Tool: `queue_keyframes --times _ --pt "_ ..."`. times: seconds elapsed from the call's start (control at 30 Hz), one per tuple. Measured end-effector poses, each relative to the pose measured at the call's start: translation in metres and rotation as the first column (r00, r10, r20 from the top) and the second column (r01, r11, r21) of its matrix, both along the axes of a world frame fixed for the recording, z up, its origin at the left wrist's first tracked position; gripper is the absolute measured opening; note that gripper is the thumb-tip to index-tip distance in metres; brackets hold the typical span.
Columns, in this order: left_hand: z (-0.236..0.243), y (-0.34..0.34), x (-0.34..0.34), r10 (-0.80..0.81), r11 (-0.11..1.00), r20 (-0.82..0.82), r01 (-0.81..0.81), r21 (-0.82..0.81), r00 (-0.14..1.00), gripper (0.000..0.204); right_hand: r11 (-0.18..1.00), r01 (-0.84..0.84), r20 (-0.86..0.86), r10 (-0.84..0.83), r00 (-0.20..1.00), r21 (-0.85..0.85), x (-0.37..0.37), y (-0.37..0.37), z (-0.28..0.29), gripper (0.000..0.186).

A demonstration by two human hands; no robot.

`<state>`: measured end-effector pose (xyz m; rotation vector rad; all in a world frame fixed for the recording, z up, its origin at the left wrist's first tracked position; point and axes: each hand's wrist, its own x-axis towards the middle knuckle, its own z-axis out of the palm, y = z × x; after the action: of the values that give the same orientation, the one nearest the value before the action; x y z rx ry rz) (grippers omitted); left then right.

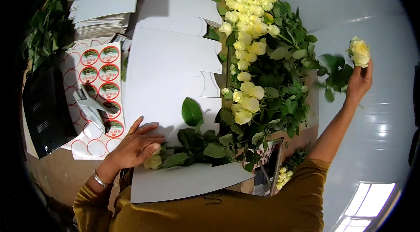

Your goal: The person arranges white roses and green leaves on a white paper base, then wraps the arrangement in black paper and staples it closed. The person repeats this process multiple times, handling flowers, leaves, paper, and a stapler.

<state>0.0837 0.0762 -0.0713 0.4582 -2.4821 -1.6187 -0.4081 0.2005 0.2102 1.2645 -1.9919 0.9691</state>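
Observation:
My left hand lies over the left edge of the white cardboard sheet, fingers stretched and apart. Its thumb rests at a pale yellow rose whose leafy stem runs to the right along the board. Out to the far right, my right hand is closed round a single yellow rose, gripped just under the bloom. Leaves of a rose hang left of that hand. Between the hands, a long heap of yellow roses lies with its blooms toward the cardboard and its foliage to the right.
At the left are sheets of round red-rimmed stickers, with a grey stapler-like hand tool on top. Beside them lies a black plastic sheet. Stacked white cardboard stands behind. A grey board flap lies against my body; more yellow roses sit lower right.

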Motion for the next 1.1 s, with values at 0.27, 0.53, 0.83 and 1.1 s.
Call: queue_keyframes --times 0.27,0.53,0.83,1.1 --pt "-0.032 0.006 0.012 -0.019 0.991 -0.032 0.014 -0.131 0.999 0.044 0.629 -0.253 0.161 0.200 0.966 0.735 0.211 -0.048 -0.062 0.046" --pt "-0.022 0.002 0.008 0.228 0.957 -0.120 -0.199 0.213 0.966 0.111 0.179 -0.885 0.855 0.235 0.463 0.430 0.292 -0.059 -0.266 0.044" --pt "-0.008 -0.007 0.005 0.107 0.994 -0.070 -0.105 0.023 0.992 0.078 0.322 -0.840 0.868 0.097 0.487 0.436 0.240 -0.061 -0.227 0.040" --pt "0.006 -0.003 -0.006 0.200 0.974 -0.002 -0.199 0.107 0.980 0.050 0.615 0.307 0.184 -0.604 0.775 0.726 -0.089 -0.040 -0.184 0.050"
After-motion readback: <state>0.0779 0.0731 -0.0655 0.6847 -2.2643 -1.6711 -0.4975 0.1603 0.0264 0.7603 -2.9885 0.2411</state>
